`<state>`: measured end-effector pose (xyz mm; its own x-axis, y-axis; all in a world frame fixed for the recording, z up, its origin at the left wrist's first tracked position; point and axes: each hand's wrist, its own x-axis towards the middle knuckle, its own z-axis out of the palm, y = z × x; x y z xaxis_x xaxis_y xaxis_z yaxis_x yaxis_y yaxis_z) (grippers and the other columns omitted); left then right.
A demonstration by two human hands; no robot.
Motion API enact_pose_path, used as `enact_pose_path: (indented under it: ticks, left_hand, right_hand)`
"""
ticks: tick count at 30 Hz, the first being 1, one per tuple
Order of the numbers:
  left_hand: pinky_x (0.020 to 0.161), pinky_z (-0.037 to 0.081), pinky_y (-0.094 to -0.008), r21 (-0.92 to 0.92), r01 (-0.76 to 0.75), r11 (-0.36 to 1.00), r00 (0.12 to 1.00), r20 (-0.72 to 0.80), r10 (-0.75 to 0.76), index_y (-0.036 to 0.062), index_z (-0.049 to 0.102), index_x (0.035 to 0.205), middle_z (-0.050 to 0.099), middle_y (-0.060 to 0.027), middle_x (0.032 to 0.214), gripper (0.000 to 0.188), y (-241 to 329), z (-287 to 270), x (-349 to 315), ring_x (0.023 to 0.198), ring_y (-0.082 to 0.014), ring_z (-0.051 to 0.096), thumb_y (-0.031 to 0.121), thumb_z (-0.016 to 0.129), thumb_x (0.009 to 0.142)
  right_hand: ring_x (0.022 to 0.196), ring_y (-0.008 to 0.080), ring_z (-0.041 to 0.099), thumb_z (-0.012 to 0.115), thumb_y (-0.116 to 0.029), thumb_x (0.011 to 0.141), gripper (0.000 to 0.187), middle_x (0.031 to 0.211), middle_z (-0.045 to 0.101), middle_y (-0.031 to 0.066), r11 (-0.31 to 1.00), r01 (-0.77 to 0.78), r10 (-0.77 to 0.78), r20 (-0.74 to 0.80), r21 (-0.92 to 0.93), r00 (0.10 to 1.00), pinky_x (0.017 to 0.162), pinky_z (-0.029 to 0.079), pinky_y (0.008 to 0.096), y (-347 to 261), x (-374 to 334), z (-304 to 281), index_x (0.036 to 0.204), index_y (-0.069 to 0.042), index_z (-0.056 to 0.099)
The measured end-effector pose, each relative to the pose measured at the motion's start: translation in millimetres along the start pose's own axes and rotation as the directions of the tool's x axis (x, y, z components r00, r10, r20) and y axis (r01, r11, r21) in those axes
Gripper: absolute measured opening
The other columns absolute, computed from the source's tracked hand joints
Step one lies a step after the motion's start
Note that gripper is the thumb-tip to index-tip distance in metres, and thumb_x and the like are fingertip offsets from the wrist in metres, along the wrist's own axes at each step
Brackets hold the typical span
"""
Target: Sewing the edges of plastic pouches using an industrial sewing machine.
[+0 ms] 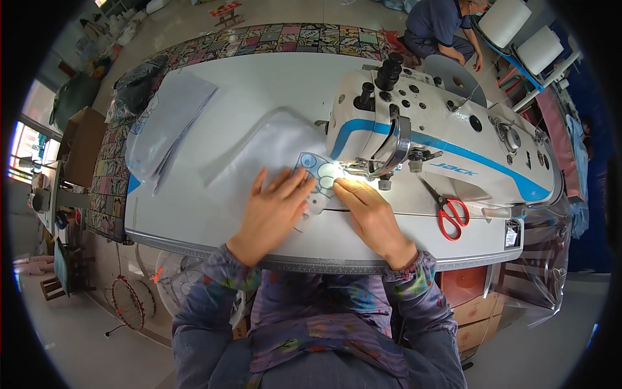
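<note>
A thin white fabric piece [275, 136] lies on the sewing table, its near right corner printed with blue round shapes and a pale cartoon-like figure [329, 174]. My left hand [275, 204] rests flat on it, fingers spread over the print's left side. To the right, close to the lit needle area, my right hand [372, 217] has its fingertips bunched together on the fabric's edge. The sewing machine [440, 129], white with a blue stripe, stands just beyond that hand; its head hides the needle. Red-handled scissors [450, 214] lie right of my right hand.
A stack of white fabric pieces [172, 123] sits at the table's left. The ruler-marked front edge [311, 262] runs before me. White thread cones [505, 23] stand at the far right. Another person [440, 29] crouches behind the machine. A patterned cloth [278, 40] borders the far side.
</note>
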<state>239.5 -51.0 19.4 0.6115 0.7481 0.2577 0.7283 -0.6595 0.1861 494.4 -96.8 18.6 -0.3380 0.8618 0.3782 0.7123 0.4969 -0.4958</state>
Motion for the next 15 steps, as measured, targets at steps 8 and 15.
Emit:
enact_pose_path:
  ticks: [8, 15]
  left_hand:
    - [0.126, 0.021, -0.0625, -0.086, 0.021, 0.996, 0.999, 0.050, -0.016, 0.0207, 0.062, 0.150, 0.052, -0.0064, 0.161, 0.057, 21, -4, -15, 0.147, -0.0272, 0.050, 0.035, 0.073, 0.096]
    - [0.123, 0.018, -0.0724, -0.145, -0.061, 0.988, 0.998, 0.024, 0.065, 0.0223, 0.062, 0.150, 0.048, -0.0070, 0.163, 0.060, 1, 2, 8, 0.152, -0.0308, 0.043, 0.041, 0.074, 0.094]
  right_hand:
    - [0.131, 0.0431, 0.061, 0.064, 0.010, 0.083, 0.054, 0.138, 0.066, 0.0211, 0.996, -0.057, 0.056, 0.018, 0.073, 0.998, 0.113, 0.050, 0.0487, 0, -1, -1, 0.137, 0.002, 0.065]
    - [0.129, 0.0423, 0.063, 0.064, 0.010, 0.083, 0.053, 0.136, 0.067, 0.0206, 0.996, -0.063, 0.062, 0.014, 0.068, 0.998, 0.111, 0.051, 0.0482, -1, -2, -2, 0.136, 0.002, 0.066]
